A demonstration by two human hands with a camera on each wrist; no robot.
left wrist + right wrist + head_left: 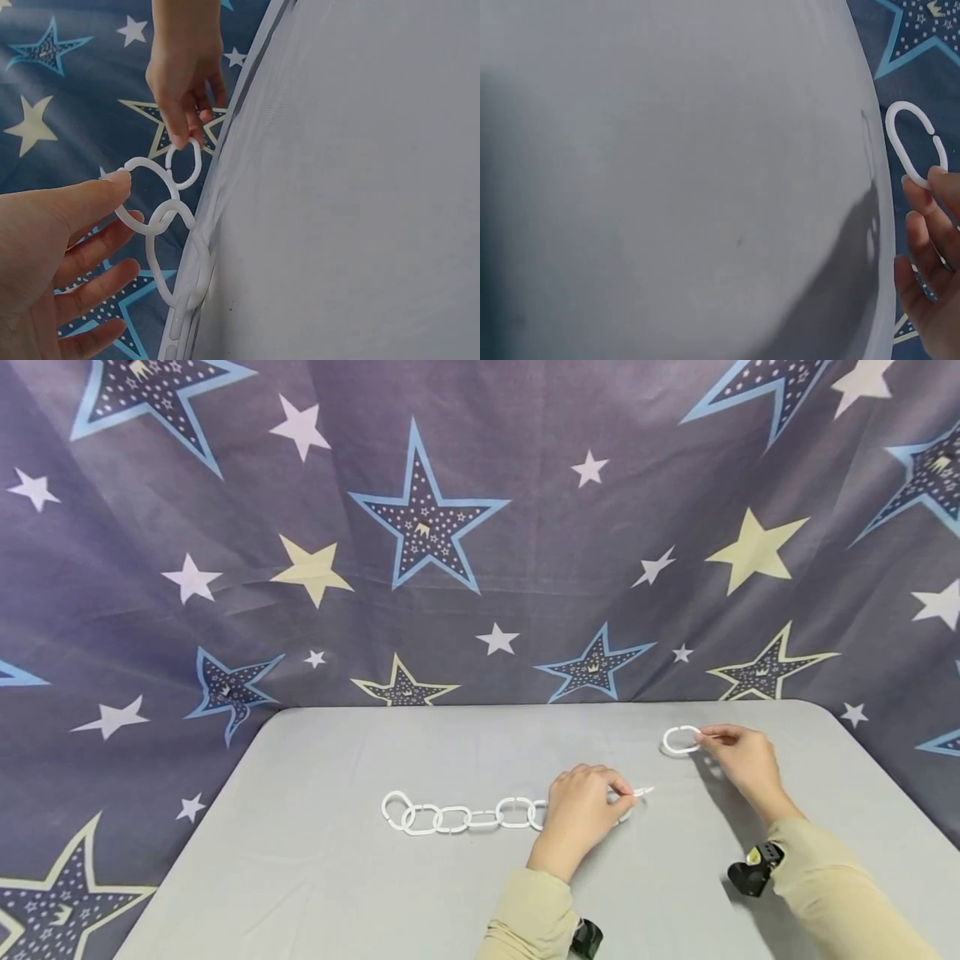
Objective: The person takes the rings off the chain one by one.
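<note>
A chain of several white plastic links (453, 820) stretches across the grey table, its right part hidden behind my left hand (583, 814). Between thumb and fingers, that hand pinches the chain's end link (154, 166), which hangs joined to the one below it. Farther right, my right hand (742, 764) holds a single loose link (681, 740) by one end, raised over the table. In the right wrist view this link (897, 142) is an oval with a small gap in its side. The two hands stand apart.
The grey table (315, 893) has rounded far corners. Behind it hangs a dark cloth (465, 618) printed with stars. A small black device (753, 870) is strapped at the right wrist, another (587, 938) at the left.
</note>
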